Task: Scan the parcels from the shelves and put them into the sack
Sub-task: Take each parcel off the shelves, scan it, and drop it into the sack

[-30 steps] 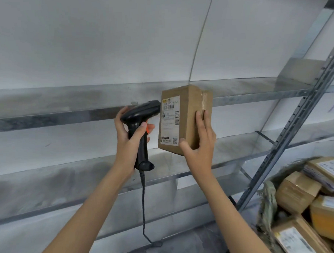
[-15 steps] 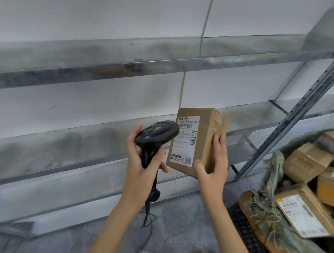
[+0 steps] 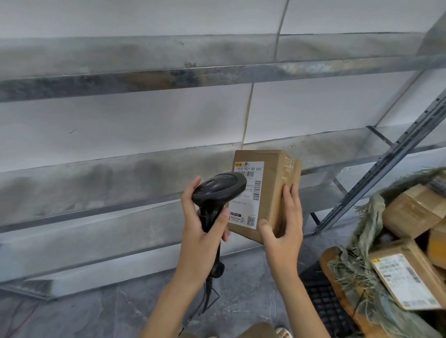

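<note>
My left hand curls round the black scanner, its head just before the label; my right hand clasps the brown parcel – thumb in front, fingers flat on its side – before the metal shelves, the sack of parcels at lower right.

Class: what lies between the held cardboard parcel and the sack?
Nothing but a slanted grey metal shelf upright behind, in the head view; brown cardboard parcel, frayed green sack.

One scanner, five parcels.
</note>
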Tool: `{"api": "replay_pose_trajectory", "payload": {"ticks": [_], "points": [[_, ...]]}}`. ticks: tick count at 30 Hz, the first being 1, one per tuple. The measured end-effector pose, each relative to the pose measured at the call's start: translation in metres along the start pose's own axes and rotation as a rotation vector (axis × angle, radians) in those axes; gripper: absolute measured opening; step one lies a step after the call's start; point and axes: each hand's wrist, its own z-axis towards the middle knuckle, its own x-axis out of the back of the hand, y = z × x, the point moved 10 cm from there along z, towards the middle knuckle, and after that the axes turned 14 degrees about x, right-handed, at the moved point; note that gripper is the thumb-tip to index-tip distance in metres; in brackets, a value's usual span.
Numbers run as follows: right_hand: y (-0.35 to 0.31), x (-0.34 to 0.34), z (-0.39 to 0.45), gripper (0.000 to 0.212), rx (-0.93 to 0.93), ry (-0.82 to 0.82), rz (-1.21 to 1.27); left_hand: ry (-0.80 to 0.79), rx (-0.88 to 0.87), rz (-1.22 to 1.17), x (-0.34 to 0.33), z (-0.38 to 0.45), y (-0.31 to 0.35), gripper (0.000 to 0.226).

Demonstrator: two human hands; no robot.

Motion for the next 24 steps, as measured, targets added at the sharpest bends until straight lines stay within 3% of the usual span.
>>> {"api": "replay_pose_trajectory", "payload": {"ticks": [24], "points": [[0.013,0.007,0.000,0.080,-0.029,0.014,0.003,0.044,0.035,-0.007,0.000,0.006,-0.011,0.068]]}}
